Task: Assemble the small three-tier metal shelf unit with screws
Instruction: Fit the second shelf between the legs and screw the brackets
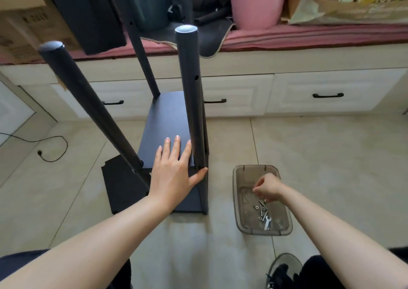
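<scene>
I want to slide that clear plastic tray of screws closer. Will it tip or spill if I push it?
Probably not. The tray sits low and flat on smooth tile, so it should slide easily. It looks light; the loose screws and small wrench may rattle about, but the walls should contain them.

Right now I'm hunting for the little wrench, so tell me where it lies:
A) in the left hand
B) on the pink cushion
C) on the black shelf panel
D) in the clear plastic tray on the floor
D: the wrench lies among screws at the near end of the clear plastic tray, just below the right hand reaching into it.
</scene>
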Motion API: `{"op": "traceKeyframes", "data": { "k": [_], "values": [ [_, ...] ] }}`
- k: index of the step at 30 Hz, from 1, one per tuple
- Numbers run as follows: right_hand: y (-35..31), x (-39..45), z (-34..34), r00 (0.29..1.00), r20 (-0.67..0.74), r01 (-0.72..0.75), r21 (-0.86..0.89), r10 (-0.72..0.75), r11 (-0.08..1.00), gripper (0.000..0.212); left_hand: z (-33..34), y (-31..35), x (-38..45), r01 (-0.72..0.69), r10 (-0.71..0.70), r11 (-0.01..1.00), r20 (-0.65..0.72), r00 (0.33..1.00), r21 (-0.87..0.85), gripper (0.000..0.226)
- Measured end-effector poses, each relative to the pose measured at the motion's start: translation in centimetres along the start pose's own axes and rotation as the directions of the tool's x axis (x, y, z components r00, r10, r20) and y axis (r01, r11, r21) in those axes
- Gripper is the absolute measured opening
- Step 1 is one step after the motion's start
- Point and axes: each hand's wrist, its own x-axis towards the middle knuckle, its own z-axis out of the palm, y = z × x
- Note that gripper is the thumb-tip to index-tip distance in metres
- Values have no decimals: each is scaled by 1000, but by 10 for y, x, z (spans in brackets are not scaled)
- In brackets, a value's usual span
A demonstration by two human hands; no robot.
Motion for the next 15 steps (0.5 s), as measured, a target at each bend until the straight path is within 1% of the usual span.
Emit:
{"op": "traceKeyframes", "data": {
  "k": [3,6,10,15],
  "values": [
    [28,20,23,995,-6,-104,-128,104,986,19,-1,1,0,0,-1,1000,-9,1000,-23,81],
    [48,34,45,984,25,-165,-215,174,962,22,-1,2,-1,3,-4,999,-15,1000,-41,82],
    [66,50,64,981,-24,-193,-290,195,937,33,-1,4,0,12,-13,999,-14,1000,-44,82],
    [72,62,77,980,-77,-198,-277,183,940,29,0,4,0,2,-4,999,-54,999,-42,75]
  ]
}}
